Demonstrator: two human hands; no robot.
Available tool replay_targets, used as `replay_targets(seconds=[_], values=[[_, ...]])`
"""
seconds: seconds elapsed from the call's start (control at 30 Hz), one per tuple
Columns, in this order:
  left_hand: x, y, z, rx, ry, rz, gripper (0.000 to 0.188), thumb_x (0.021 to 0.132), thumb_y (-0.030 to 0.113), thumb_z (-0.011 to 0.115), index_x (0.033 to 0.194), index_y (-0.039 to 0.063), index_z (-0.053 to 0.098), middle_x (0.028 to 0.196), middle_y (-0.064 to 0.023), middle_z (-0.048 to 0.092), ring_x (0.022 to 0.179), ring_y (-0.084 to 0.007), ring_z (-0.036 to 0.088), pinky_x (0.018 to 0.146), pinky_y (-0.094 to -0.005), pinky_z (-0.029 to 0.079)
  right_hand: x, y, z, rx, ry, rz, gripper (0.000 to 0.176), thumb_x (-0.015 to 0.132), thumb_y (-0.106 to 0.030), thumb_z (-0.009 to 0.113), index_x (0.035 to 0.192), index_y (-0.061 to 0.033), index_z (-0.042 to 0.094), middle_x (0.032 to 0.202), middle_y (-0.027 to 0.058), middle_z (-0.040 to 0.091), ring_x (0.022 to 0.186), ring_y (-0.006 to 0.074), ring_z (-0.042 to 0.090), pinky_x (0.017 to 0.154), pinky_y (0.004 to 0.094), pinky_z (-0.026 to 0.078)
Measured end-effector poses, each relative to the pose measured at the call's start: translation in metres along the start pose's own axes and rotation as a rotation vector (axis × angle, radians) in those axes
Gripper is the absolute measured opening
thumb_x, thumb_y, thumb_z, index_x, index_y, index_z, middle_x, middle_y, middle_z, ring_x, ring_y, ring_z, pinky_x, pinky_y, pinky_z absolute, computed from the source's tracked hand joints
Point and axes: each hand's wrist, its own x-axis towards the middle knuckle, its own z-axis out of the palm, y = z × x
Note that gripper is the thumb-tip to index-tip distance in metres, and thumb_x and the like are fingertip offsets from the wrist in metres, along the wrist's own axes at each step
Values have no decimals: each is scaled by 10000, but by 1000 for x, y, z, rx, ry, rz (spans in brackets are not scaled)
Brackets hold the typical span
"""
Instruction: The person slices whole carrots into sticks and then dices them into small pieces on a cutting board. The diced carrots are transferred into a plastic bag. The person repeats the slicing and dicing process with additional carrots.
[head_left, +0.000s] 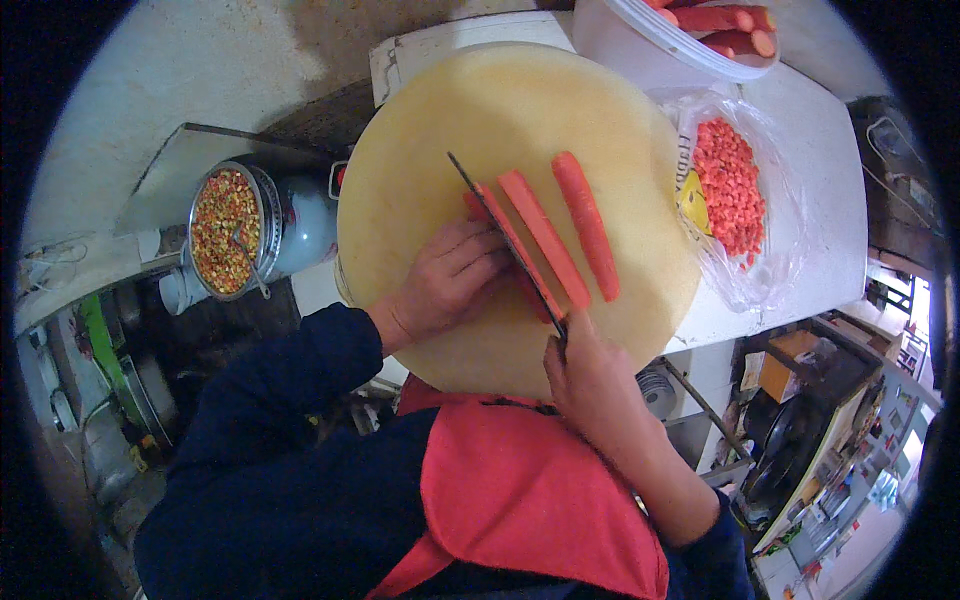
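On a round cutting board (420, 120), my right hand (592, 367) grips the handle of a kitchen knife (517, 251), seen nearly edge-on. The blade stands along a piece of carrot (487, 196), which my left hand (457, 274) holds down on the blade's left side; its lower part is partly hidden by my fingers. Just right of the blade lies a narrow carrot slice, with a wider flat-cut carrot slab (544, 236) beside it. Farther right a rounded carrot length (586, 225) lies apart from them.
Diced carrot (729, 187) lies in a clear plastic bag (784, 255) right of the board. A white tub (645, 45) of whole carrots stands at the top right. At left, a metal bowl (264, 225) holds mixed diced food and a spoon (251, 262).
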Motion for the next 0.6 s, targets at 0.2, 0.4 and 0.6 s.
replay_targets(seconds=[0.2, 0.4, 0.6], values=[[0, 1, -1, 32, 11, 5, 274, 820, 90, 707, 1087, 31, 706, 1212, -145, 683, 1198, -364, 627, 1031, -473, 525, -5, 6, 4, -2, 2, 28, 215, 983, -114, 593, 1095, 29, 479, 757, 307, 640, 740, 524, 651, 653, 591, 504], [-3, -2, 3, 46, 37, 46, 237, 804, 58, 696, 1038, 18, 711, 1174, -152, 685, 1152, -367, 643, 980, -462, 553, -40, 21, -4, 41, 14, 68, 199, 980, -124, 606, 1074, 24, 513, 808, 310, 660, 799, 522, 665, 695, 561, 522], [-4, -1, 1, 50, 60, 79, 216, 782, 29, 696, 995, -9, 702, 1117, -164, 687, 1108, -385, 657, 939, -472, 568, -48, 15, -12, 75, 60, 36, 189, 978, -119, 616, 1078, 7, 517, 806, 298, 665, 775, 508, 672, 684, 566, 532]])
